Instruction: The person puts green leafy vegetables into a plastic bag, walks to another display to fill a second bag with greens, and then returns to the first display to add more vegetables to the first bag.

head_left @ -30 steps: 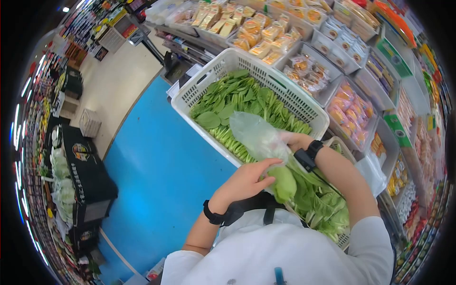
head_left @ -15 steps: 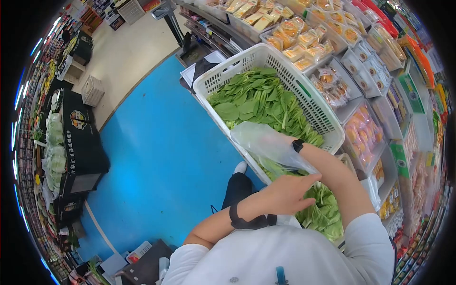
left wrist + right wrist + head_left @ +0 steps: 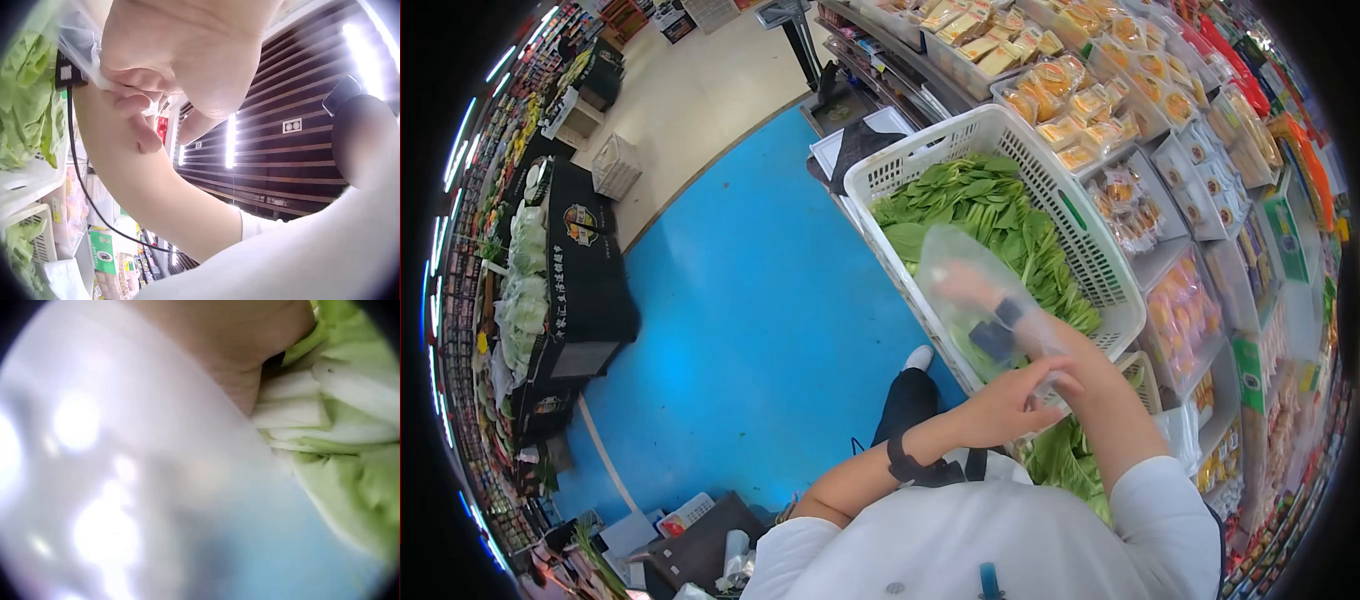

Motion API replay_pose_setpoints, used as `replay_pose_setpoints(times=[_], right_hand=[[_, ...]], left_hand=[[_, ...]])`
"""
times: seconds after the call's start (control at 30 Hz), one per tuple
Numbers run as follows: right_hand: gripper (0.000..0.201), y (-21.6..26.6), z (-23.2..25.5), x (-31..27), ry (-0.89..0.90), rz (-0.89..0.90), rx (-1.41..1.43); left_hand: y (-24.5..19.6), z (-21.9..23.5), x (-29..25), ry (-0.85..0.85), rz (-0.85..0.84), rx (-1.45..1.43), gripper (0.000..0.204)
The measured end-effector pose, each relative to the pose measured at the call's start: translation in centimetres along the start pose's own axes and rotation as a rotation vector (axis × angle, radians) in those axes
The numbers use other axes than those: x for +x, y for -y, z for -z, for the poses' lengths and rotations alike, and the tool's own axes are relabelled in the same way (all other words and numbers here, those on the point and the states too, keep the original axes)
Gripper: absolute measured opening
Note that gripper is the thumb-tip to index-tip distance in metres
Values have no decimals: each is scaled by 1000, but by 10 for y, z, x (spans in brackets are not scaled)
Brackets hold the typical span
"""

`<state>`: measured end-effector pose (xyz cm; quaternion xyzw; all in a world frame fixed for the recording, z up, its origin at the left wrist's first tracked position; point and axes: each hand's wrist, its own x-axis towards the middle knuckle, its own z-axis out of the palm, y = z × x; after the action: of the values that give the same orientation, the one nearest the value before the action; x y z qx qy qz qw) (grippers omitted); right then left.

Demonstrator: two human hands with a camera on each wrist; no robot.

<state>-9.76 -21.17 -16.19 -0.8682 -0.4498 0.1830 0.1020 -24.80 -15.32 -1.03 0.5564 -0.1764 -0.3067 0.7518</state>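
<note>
Bag (image 3: 957,252) pulled further over right hand (image 3: 968,284) (blurred through plastic, can't tell grip); left hand (image 3: 1008,405) pinches rim.

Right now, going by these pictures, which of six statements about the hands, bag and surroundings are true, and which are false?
1. The right hand is inside the bag. True.
2. Greens lie in the crate. True.
3. The crate is black. False: it is white.
4. The left hand rests on the greens. False: it holds the bag by the right forearm.
5. The floor beside the crate is blue. True.
6. The visible shoe is red. False: it is white.
</note>
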Motion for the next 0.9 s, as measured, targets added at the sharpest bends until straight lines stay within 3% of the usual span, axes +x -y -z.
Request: replay_pose_setpoints(times=[0.07,0.1,0.13,0.17,0.2,0.27,0.3,0.37,0.4,0.47,0.5,0.57,0.6,0.67,0.73,0.8,0.83,0.9], right_hand=[[21,-1,7,0,66,-244,476],[21,-10,-9,0,67,-242,478],[21,-28,-38,2,-72,-45,394],[21,-26,-34,3,-209,151,307],[21,-24,-31,3,-206,151,308],[24,-15,-22,2,-279,-48,205],[24,-14,-21,3,-278,-52,207],[45,-15,-14,6,-150,-232,473],[45,-13,-15,6,-157,-240,474],[44,-12,-18,1,-521,143,995],[44,-33,-48,-4,-539,122,995],[35,-93,-123,-20,58,-108,1158],[28,-17,3,-72,-92,115,640],[31,22,55,-127,-153,8,780],[37,26,62,-170,-212,-92,920],[49,19,59,-211,-566,-250,807],[49,24,49,-216,-576,-262,809],[67,37,29,-214,-719,-560,1006]], left_hand=[[1,2,-1,19,8,-46,58],[7,3,1,23,-14,-34,58],[12,4,3,26,-39,-22,57],[14,5,4,23,-41,-23,57],[17,4,4,36,-27,-50,57],[17,2,3,51,-8,-83,58],[11,1,3,33,20,-104,57],[9,4,2,22,50,-121,56],[12,10,1,-31,2,-140,55],[14,27,-2,-124,-93,-254,53],[6,38,-5,-178,-119,-327,54],[-9,59,-11,-316,-143,-425,57],[-16,68,-14,-353,-178,-438,59],[-22,81,-17,-363,-192,-409,60],[-27,89,-17,-378,-211,-384,61],[-31,90,-18,-365,-239,-351,59],[-31,91,-19,-352,-230,-351,59],[-28,91,-18,-365,-220,-342,60]])
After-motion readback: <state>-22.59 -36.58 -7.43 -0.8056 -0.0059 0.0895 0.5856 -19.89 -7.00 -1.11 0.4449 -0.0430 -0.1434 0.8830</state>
